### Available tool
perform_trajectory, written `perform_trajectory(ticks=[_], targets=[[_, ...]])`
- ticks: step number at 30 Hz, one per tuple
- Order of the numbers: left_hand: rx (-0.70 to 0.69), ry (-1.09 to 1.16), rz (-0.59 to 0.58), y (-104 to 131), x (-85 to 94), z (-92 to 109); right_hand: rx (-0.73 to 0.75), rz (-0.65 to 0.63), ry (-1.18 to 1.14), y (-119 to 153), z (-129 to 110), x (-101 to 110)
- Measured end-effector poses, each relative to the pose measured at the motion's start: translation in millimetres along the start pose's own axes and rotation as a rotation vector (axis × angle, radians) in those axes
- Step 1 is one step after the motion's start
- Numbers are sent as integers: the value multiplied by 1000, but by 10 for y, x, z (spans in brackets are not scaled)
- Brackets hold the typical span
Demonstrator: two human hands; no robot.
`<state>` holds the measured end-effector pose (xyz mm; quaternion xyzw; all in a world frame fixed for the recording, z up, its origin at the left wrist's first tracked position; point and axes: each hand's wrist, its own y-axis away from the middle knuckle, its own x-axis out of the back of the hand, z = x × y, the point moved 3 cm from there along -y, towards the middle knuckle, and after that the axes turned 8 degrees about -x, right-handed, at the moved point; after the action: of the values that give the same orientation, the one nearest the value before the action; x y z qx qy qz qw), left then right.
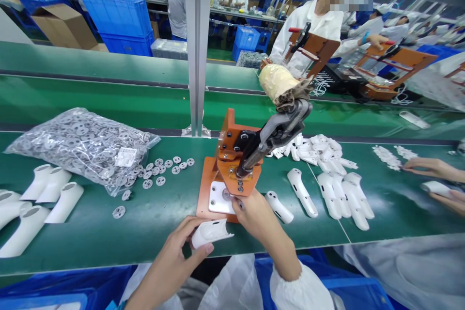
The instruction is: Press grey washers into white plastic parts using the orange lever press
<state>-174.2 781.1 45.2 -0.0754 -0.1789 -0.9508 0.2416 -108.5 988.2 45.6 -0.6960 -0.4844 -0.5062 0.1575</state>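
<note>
My left hand (pixel 185 244) is closed round a white plastic shell (pixel 210 232), held just in front of the orange press (pixel 232 155). The shell's open, notched end points right. My right hand (pixel 249 210) reaches under the press head, fingertips at a small round grey disc (pixel 226 194) on the white fixture plate (pixel 218 198); the fingers are pinched, and the press head partly hides them. The press lever, with a yellow wrapped grip (pixel 278 82), is raised up to the right.
Left are a clear bag of grey discs (pixel 83 145), loose discs (pixel 159 169) and curved white tubes (pixel 65 202). Right lie white shells (pixel 302 193) and a pile of small white parts (pixel 323 150). Another person's hands (pixel 436 169) are at the far right. A metal post (pixel 198 48) stands behind.
</note>
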Motion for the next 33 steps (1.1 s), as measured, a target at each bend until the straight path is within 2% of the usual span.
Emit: perform_trajectory(ticks=[7,12,18,21,27,33], targets=[[11,21,-14,23,-1,-8,-25,-11,50,20,-13,18],[3,15,-12,16,-12,-2,-24,24,-45,2,15,-2],[68,71,8,17,-32,-63,-16,37,-111,-29,68,-19],[110,69,12,27,-40,-101,-28,39,-79,5,53,-3],[110,50,19,39,-42,-134,2,124,53,109,-33,24],[123,56,13,40,-46,-119,54,129,24,38,44,-22]])
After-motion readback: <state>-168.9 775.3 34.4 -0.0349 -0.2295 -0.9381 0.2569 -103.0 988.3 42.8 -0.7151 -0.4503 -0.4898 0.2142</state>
